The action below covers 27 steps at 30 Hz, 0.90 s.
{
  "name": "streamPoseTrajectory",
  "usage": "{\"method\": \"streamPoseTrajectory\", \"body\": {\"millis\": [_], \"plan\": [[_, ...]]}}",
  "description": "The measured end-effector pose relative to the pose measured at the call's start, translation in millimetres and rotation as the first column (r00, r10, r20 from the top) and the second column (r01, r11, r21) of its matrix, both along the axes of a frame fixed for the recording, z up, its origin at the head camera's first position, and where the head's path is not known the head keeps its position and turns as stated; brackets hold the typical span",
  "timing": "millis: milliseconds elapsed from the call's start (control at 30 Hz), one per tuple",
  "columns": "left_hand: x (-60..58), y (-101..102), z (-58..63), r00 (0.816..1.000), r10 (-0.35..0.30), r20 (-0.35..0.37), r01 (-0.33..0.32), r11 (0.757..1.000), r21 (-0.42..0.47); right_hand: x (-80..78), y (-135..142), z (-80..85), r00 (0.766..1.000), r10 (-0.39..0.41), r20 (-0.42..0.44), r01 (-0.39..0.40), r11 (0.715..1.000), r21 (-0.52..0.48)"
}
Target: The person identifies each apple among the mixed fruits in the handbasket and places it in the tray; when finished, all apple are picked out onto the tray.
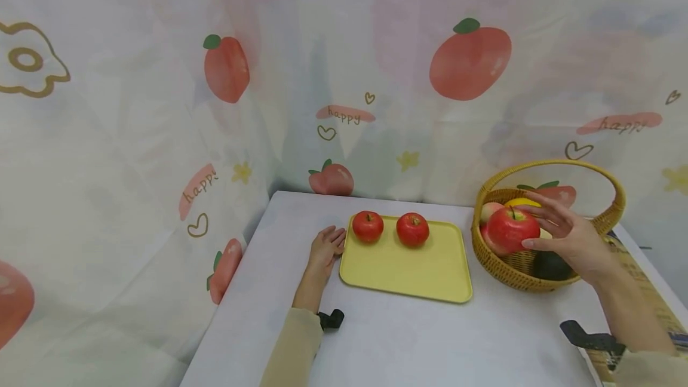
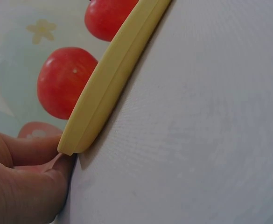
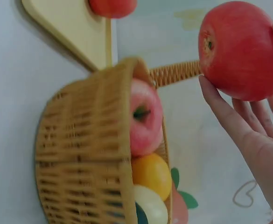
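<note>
My right hand (image 1: 572, 243) holds a red apple (image 1: 513, 230) between thumb and fingers, above the wicker basket (image 1: 497, 270). In the right wrist view this apple (image 3: 241, 51) is raised clear of the basket rim. On the yellow tray (image 1: 405, 270) sit two more red apples, a left one (image 1: 368, 227) and a right one (image 1: 412, 230). My left hand (image 1: 325, 251) lies at the tray's left edge, its fingers touching the rim; the left wrist view shows this contact at the tray's end.
Inside the basket are a pinkish apple (image 3: 145, 116), an orange-yellow fruit (image 3: 152, 176), a pale round fruit (image 3: 150, 203) and a dark fruit (image 1: 550, 264). Its tall handle (image 1: 553, 163) arches overhead. A patterned curtain (image 1: 387, 136) hangs behind the white table (image 1: 387, 339).
</note>
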<state>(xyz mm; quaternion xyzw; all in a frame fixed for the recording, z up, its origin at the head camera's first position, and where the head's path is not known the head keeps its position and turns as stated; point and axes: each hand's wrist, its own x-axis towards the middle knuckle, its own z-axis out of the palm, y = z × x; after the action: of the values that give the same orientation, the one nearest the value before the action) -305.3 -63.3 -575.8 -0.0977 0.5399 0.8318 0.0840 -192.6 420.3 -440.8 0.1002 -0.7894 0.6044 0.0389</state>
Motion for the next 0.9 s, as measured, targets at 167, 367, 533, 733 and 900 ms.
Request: {"method": "streamPoseTrajectory", "body": {"millis": [167, 367, 533, 733, 900], "plan": [[-1.1, -2, -1.7, 1.000, -0.006, -0.005, 0.006, 1.000, 0.005, 0.9, -26, -0.6, 0.996, 0.050, -0.075, -0.060, 0.990, -0.126], [-1.5, -2, -2.9, 1.000, -0.006, -0.017, 0.006, 1.000, 0.008, 3.6, -58, 5.6, 0.995, 0.072, -0.074, -0.083, 0.983, -0.164], [-1.6, -1, -2.4, 1.000, 0.001, -0.021, -0.001, 1.000, 0.005, 4.1, -80, 6.0, 0.995, 0.096, -0.042, -0.101, 0.983, -0.153], [-1.0, 0, -1.4, 1.000, 0.003, -0.030, -0.003, 1.000, 0.018, 0.4, -106, 0.5, 0.993, 0.099, -0.065, -0.105, 0.990, -0.095], [-0.4, -1, -1.3, 1.000, 0.001, -0.026, -0.001, 1.000, 0.021, -5.7, -129, -9.5, 0.991, 0.106, -0.086, -0.110, 0.993, -0.044]]}}
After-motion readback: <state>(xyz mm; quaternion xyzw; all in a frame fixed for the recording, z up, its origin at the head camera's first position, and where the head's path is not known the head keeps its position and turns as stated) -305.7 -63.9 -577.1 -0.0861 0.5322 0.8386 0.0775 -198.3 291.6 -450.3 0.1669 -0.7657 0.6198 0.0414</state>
